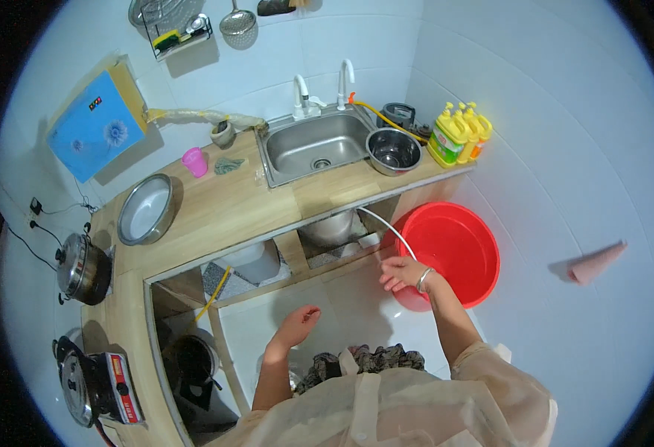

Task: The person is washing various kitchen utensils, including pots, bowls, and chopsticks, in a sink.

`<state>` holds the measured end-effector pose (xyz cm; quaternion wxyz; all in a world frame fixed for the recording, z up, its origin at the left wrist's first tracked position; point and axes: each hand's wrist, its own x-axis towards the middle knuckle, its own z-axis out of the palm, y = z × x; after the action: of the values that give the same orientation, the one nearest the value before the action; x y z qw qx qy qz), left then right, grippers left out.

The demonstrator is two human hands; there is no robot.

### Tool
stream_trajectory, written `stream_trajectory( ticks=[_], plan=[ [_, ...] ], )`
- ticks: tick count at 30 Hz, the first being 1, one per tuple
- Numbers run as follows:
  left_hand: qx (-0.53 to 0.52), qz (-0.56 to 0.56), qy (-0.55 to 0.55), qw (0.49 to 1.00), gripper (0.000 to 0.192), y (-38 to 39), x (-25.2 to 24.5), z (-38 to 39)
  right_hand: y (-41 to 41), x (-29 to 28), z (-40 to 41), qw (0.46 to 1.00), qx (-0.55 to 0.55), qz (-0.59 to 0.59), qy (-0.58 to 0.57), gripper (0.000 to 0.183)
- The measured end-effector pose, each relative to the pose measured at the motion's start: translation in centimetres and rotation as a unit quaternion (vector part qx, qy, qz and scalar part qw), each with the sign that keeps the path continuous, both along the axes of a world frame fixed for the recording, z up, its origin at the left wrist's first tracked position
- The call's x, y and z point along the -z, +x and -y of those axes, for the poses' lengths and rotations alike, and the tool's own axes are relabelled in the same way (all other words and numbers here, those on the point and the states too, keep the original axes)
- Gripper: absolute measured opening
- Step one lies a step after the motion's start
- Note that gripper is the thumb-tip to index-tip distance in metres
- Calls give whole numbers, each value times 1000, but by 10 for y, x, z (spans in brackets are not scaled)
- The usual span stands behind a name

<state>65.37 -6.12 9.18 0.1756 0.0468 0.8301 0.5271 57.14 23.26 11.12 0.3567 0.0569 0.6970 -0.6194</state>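
Observation:
My right hand point(402, 274), with a silver bracelet at its wrist, reaches forward beside the large red plastic tub point(452, 251); its fingers are apart and no object shows in them. A white hose point(388, 224) runs from the cabinet opening down to the tub side, just behind this hand. My left hand point(300, 326) hangs over the white floor with its fingers curled, and whether it holds something small cannot be told. Ahead on the wooden counter point(237, 207) are a stainless steel sink point(318, 142) and a metal bowl point(394, 151) at its right edge.
White faucets point(304, 98) stand behind the sink, yellow pump bottles point(455, 137) to its right. A steel basin point(145, 209), a pink cup point(195, 162) and a lidded pot point(83, 268) are on the counter's left. A portable gas stove point(121, 387) sits nearer. Under the counter is a white bucket point(257, 262).

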Motion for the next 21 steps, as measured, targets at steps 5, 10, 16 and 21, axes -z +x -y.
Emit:
stream_trajectory(
  ticks=[5,10,16,21],
  plan=[
    [79,50,-78,993,27,-57,9,10,-116,14,-42,954,237,35,-180,32],
    [21,95,-74,992,23,-116,27,43,-224,48,-49,929,341,43,-140,31],
    [35,31,-123,991,24,-218,13,31,-304,68,-56,866,464,134,-131,44],
    [101,2,-100,990,26,-260,17,18,-335,84,-54,850,493,141,-118,32]
  ],
)
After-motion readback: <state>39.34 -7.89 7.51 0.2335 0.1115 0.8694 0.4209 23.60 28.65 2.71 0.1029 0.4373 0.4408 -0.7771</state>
